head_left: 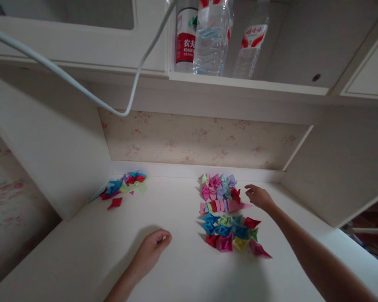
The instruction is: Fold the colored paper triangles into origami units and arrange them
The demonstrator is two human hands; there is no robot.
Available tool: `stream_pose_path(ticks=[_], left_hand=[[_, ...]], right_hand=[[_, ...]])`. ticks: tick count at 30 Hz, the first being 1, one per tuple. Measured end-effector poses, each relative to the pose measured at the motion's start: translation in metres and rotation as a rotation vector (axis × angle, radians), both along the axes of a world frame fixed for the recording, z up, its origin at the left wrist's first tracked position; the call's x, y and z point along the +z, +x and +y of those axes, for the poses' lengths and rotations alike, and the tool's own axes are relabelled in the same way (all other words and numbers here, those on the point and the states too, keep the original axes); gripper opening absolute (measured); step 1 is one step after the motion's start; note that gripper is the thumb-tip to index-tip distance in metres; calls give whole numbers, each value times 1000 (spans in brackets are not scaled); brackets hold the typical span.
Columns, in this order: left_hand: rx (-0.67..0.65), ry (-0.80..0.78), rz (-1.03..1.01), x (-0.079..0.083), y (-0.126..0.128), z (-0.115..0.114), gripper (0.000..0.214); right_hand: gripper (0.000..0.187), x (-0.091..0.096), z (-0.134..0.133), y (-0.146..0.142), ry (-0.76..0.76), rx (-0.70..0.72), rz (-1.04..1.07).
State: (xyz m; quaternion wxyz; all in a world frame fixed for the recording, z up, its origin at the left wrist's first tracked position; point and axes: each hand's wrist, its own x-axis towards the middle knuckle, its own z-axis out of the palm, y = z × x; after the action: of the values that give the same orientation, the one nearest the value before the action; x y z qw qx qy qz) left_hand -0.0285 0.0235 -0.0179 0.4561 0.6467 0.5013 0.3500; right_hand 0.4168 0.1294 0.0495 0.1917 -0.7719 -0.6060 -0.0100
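My left hand (153, 251) rests over the white tabletop at the lower middle, its fingers curled in toward the thumb and nothing showing in them. Farther back on the right, my right hand (258, 196) is held with fingers a little apart and no object visible between them. Just left of it lies a red folded paper piece (235, 194), at the end of rows of pink, green and lilac origami pieces (212, 192). Nearer me are a row of folded paper strips (219, 206) and rows of blue, red, yellow and magenta origami (224, 230).
At the back left sits a loose heap of coloured origami (126, 183), with one red piece (115, 203) in front. A white cable (91, 95) hangs across the upper left. Plastic bottles (211, 40) stand on the shelf overhead. Side panels (327, 163) bound the table.
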Motion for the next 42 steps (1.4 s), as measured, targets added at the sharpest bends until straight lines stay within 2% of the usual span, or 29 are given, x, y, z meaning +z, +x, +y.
stream_pose_path(ticks=[6, 10, 14, 16, 18, 20, 23, 28, 35, 42], left_hand=[[7, 28, -6, -8, -1, -1, 32], [15, 36, -27, -12, -1, -1, 31], [7, 35, -18, -13, 1, -2, 30], [14, 38, -4, -13, 1, -2, 30], [21, 54, 2, -14, 0, -2, 31], [28, 66, 3, -15, 0, -1, 31], [29, 62, 12, -14, -1, 0, 32], [26, 49, 19, -10, 0, 0, 31], [23, 35, 21, -2, 2, -4, 30], [29, 43, 34, 1, 2, -4, 30]], right_hand=[[31, 7, -56, -44, 149, 141, 131], [34, -9, -105, -102, 168, 232, 589], [38, -35, -147, -183, 51, 334, 1043], [36, -48, -159, -222, -13, 395, 1186], [34, -58, -165, -253, -80, 477, 1169], [34, -65, -166, -270, -102, 559, 1052], [32, -72, -164, -272, -120, 581, 950], [30, -71, -163, -261, -155, 570, 994], [30, -65, -165, -264, -167, 618, 978], [31, -67, -164, -263, -184, 629, 969]])
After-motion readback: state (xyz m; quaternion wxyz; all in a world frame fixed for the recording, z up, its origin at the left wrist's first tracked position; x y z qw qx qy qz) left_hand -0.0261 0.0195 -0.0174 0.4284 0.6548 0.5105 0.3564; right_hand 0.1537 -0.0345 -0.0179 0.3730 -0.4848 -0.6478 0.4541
